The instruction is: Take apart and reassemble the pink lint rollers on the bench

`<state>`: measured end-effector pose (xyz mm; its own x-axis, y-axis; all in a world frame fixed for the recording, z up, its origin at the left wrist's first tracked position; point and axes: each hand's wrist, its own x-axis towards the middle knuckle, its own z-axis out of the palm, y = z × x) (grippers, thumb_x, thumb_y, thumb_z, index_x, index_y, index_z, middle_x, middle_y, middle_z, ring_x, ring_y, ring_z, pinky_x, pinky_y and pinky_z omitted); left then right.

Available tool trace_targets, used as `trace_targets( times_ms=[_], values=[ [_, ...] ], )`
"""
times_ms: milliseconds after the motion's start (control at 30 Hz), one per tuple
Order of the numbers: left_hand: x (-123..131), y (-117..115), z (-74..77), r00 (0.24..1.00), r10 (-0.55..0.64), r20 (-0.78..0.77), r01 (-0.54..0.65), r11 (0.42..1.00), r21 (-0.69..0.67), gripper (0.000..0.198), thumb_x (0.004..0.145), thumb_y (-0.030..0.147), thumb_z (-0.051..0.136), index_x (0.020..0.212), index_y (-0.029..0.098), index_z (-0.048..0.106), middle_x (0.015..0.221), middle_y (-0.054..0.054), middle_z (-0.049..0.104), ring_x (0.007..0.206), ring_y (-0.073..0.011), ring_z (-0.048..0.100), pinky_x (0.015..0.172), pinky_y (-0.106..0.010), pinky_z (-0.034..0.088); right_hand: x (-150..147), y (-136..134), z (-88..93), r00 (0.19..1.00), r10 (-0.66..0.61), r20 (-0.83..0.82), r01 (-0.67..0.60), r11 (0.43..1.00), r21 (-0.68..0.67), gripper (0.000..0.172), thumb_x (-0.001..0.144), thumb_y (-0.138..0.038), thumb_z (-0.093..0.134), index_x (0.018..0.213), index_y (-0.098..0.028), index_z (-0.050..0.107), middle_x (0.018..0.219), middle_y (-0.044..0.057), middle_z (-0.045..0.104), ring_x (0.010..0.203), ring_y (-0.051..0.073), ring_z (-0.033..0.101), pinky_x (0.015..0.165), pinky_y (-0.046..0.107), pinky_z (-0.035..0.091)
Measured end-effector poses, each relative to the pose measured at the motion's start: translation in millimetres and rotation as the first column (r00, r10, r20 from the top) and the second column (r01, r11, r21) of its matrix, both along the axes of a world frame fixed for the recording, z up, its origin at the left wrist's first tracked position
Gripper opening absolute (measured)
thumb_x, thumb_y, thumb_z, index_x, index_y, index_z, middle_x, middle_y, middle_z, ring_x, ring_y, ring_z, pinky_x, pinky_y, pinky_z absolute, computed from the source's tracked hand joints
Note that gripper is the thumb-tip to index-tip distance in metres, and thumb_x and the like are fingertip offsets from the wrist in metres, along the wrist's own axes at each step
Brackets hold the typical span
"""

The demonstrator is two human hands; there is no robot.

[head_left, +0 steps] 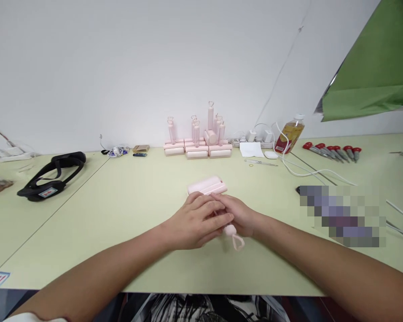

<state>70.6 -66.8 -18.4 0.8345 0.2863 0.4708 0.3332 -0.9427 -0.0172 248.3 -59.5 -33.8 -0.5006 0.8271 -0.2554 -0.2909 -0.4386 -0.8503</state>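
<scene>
A pink lint roller (206,184) is held near the middle of the table, its wide head pointing away from me and its handle, ending in a heart-shaped loop, toward me. My left hand (201,219) lies over the handle with its fingers wrapped across it. Beneath and to the right, my right hand (240,214) grips the same roller, its fingers partly hidden by the left. Most of the handle is covered by both hands; only its end and loop (237,240) show.
Several pink rollers (197,150) stand along the wall. A black headset (49,190) is at the left. To the right are a bottle (290,134), white cables (305,172), red-capped items (337,154) and a blurred-out object (339,217). Green material (372,62) hangs upper right.
</scene>
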Motion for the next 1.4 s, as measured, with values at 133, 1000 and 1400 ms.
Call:
trace_targets(
  times_ms=[133, 1000, 1400],
  values=[
    [0.2, 5.9, -1.3, 0.999, -0.012, 0.042, 0.014, 0.999, -0.033, 0.027, 0.093, 0.034, 0.049, 0.115, 0.025, 0.060, 0.115, -0.007, 0.063, 0.108, -0.0226, 0.050, 0.094, -0.040, 0.036, -2.0, -2.0, -2.7, 0.997, 0.078, 0.023, -0.078, 0.997, 0.003, 0.032, 0.093, -0.043, 0.048, 0.094, -0.014, 0.061, 0.067, 0.003, 0.062, 0.058, 0.014, 0.060, 0.053, 0.026, 0.051],
    [-56.3, 261.6, 10.8, 0.530, 0.687, 0.497, -0.272, 0.692, -0.668, 0.021, 0.087, 0.019, 0.045, 0.105, 0.016, 0.055, 0.102, -0.009, 0.060, 0.080, -0.0148, 0.055, 0.063, -0.027, 0.053, -2.3, 0.9, -3.0, 0.941, 0.295, 0.168, -0.307, 0.950, 0.051, 0.035, 0.089, -0.045, 0.056, 0.105, -0.013, 0.057, 0.085, 0.008, 0.066, 0.057, 0.012, 0.061, 0.052, 0.029, 0.056],
    [-44.5, 213.7, 6.2, 0.230, 0.756, 0.612, -0.468, 0.638, -0.612, 0.048, 0.082, 0.018, 0.051, 0.129, 0.013, 0.040, 0.122, -0.016, 0.043, 0.098, -0.0204, 0.055, 0.095, -0.040, 0.043, -2.9, 2.9, -8.1, 0.954, 0.238, 0.183, -0.259, 0.960, 0.102, 0.035, 0.084, -0.044, 0.062, 0.102, -0.014, 0.059, 0.085, 0.006, 0.065, 0.059, 0.012, 0.060, 0.052, 0.030, 0.056]
  ],
)
